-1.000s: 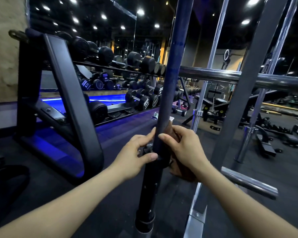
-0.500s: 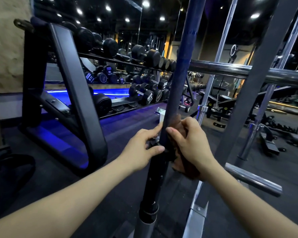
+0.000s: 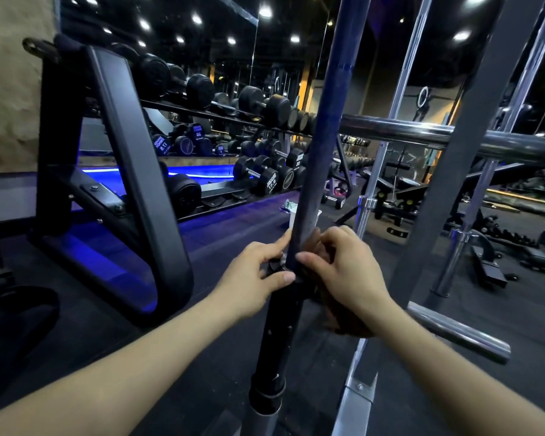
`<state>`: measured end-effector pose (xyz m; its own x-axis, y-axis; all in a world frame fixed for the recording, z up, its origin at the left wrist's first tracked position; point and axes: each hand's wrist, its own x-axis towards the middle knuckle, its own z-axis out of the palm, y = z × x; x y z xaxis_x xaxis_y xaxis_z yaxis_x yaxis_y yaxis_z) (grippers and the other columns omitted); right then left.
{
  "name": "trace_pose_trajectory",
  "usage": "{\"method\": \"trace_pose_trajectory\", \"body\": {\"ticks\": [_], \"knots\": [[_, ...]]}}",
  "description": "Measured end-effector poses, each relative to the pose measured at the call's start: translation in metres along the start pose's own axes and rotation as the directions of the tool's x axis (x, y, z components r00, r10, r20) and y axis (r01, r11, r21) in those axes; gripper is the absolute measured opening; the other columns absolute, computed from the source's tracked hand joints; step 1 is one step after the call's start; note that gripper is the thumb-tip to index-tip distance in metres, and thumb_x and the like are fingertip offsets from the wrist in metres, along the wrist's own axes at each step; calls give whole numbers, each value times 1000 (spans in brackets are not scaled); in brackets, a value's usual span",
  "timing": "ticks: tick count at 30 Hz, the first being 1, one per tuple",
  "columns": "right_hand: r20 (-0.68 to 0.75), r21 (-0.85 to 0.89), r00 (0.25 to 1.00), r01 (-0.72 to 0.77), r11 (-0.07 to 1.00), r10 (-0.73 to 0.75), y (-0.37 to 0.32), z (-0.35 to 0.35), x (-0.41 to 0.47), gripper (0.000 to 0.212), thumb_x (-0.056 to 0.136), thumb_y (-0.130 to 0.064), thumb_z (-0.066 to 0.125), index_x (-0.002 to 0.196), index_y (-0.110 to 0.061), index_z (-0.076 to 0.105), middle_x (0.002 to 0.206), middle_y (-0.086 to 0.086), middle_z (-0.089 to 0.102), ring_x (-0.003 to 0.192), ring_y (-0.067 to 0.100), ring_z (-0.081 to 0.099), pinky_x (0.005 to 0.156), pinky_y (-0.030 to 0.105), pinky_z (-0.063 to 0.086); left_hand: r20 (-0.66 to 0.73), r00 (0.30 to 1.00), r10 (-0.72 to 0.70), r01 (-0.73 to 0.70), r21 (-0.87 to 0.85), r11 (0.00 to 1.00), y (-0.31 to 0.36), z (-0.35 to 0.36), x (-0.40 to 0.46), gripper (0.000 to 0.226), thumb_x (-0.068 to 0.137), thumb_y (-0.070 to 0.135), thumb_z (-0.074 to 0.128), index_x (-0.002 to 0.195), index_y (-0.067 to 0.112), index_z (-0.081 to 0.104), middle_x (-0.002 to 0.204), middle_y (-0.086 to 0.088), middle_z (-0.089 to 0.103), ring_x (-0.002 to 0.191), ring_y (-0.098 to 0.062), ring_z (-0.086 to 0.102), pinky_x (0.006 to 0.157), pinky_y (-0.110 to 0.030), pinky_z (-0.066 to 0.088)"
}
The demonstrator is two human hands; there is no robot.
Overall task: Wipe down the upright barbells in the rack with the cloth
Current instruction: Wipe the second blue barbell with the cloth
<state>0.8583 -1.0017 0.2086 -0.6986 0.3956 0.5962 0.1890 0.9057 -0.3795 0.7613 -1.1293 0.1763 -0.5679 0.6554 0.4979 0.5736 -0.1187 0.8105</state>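
A dark blue upright barbell (image 3: 323, 146) stands in front of me, its black sleeve (image 3: 279, 335) running down into a socket at the floor. My left hand (image 3: 255, 278) grips the bar at the collar, thumb across the front. My right hand (image 3: 343, 272) holds a brown cloth (image 3: 348, 322) wrapped against the right side of the same bar. Most of the cloth is hidden behind my fingers and wrist. Two chrome upright barbells (image 3: 390, 127) (image 3: 497, 158) stand further back on the right.
A grey rack post (image 3: 453, 171) and a chrome horizontal bar (image 3: 422, 136) cross to the right. A black dumbbell rack (image 3: 117, 171) lined with several dumbbells stands to the left. A short chrome peg (image 3: 460, 333) sticks out low on the right. Benches lie beyond.
Both hands have stayed at the collar of the blue bar. The view has tilted down and left a little, so the hands sit slightly higher in the picture.
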Motion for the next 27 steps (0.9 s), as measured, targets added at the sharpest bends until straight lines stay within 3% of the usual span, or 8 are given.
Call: {"method": "trace_pose_trajectory", "body": {"ticks": [5, 8, 12, 18, 20, 23, 27], "knots": [[-318, 243, 948, 54, 968, 27, -20, -14, 23, 20, 80, -30, 74, 88, -13, 66, 87, 0, 58, 79, 13, 52, 68, 19, 32, 9, 1000, 0, 0, 3, 1000, 2, 1, 0, 73, 85, 4, 66, 125, 51, 27, 104, 6, 47, 100, 9, 49, 83, 4, 36], [-290, 250, 957, 45, 967, 30, -10, 5, 5, 20, 82, -29, 73, 90, -12, 66, 86, -2, 55, 85, 21, 54, 71, 24, 33, -1, 1000, -14, 14, 8, 1000, -2, 1, -1, 70, 85, 6, 67, 126, 49, 30, 102, 10, 48, 102, 5, 50, 84, 0, 37], [-144, 73, 989, -24, 997, 34, -1, 11, -12, 26, 80, -36, 72, 87, -12, 64, 90, 2, 56, 91, 28, 54, 76, 38, 43, -11, 1000, -14, 14, 0, 1000, -3, 1, -1, 69, 84, 5, 68, 124, 49, 33, 99, 12, 47, 102, 4, 50, 87, -6, 38], [-412, 194, 908, 9, 981, 73, -27, -8, 12, 31, 77, -34, 76, 94, -10, 66, 94, 1, 57, 86, 17, 54, 75, 29, 39, -18, 1000, -7, 7, 19, 1000, -1, 2, -1, 68, 83, 6, 69, 118, 53, 36, 98, 10, 49, 107, -8, 52, 100, -24, 42], [-374, 212, 923, -14, 977, 95, -21, 4, 4, 29, 78, -33, 75, 92, -9, 65, 94, 3, 58, 89, 24, 56, 75, 32, 40, -15, 1000, -15, 15, 32, 999, -2, 1, -1, 67, 83, 8, 69, 119, 54, 35, 100, 11, 49, 108, -6, 52, 97, -20, 41], [-200, 158, 975, -66, 985, 97, -8, 12, -14, 27, 80, -35, 73, 89, -11, 66, 92, 3, 59, 91, 29, 55, 75, 37, 44, -3, 999, -37, 37, 52, 998, -1, -1, -1, 66, 85, 11, 68, 125, 50, 34, 101, 14, 48, 105, 0, 50, 89, -11, 39], [-74, 99, 994, -69, 993, 76, -8, -7, -17, 26, 80, -37, 73, 88, -12, 69, 88, 2, 56, 87, 24, 56, 70, 30, 38, -19, 996, -87, 89, 187, 978, 7, -1, -1, 64, 84, 14, 70, 136, 36, 41, 106, 8, 51, 111, -6, 50, 95, -19, 36]]}}
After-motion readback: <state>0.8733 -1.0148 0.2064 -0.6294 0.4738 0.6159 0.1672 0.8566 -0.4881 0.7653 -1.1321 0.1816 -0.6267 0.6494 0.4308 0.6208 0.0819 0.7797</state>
